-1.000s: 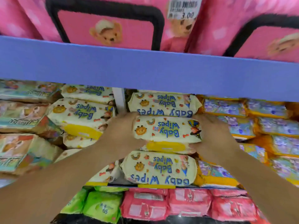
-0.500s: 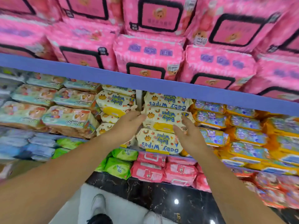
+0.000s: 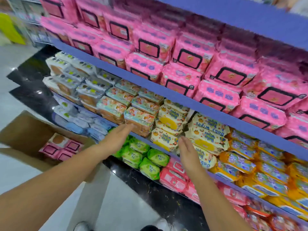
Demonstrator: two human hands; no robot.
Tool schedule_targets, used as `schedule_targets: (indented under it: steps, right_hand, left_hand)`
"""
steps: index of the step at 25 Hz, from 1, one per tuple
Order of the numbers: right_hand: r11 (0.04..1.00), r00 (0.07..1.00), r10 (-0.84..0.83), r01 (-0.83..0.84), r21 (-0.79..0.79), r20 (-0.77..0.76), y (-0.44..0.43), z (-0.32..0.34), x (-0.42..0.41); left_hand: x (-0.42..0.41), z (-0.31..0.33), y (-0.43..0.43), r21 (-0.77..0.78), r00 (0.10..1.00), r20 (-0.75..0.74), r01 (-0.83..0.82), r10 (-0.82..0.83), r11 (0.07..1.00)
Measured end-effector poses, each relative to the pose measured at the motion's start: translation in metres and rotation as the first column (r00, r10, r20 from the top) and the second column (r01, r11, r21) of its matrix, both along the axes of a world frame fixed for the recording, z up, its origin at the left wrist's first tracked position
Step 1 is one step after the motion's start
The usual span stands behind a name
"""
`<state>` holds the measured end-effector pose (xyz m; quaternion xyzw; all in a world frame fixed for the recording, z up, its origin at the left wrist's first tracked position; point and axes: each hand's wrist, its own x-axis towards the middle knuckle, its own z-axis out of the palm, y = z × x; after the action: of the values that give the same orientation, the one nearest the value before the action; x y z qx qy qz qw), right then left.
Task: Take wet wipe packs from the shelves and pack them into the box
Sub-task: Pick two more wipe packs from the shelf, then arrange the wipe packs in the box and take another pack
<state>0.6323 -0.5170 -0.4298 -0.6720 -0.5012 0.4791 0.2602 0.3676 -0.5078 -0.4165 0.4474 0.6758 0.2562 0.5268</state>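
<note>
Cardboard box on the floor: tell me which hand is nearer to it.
Left. The left hand is just right of the box, over the green packs; the right hand is farther right, before the cream Baby Wipes packs.

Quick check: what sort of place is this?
Most likely a shop aisle: blue-edged shelves stacked with pink wipe packs and cream Baby Wipes packs, plus an open brown cardboard box.

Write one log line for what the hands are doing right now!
left hand: open, empty | right hand: open, empty, beside Baby Wipes packs | box: on floor, pink packs inside
</note>
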Motion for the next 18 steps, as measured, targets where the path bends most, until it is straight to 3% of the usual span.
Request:
schedule_targets:
  steps: [9, 18]
  right_hand:
    - [0.978, 0.978, 0.208, -0.208, -0.009, -0.025, -0.038, 0.026, -0.300]
    - [0.959, 0.966, 0.248, -0.256, -0.121, -0.080, -0.033, -0.059, -0.498]
  left_hand:
    - [-0.291, 0.008, -0.115, 0.047, 0.981, -0.165, -0.094, 0.100, 0.994]
    - [-0.487, -0.038, -0.108, -0.115, 0.960, -0.253, -0.155, 0.122, 0.981]
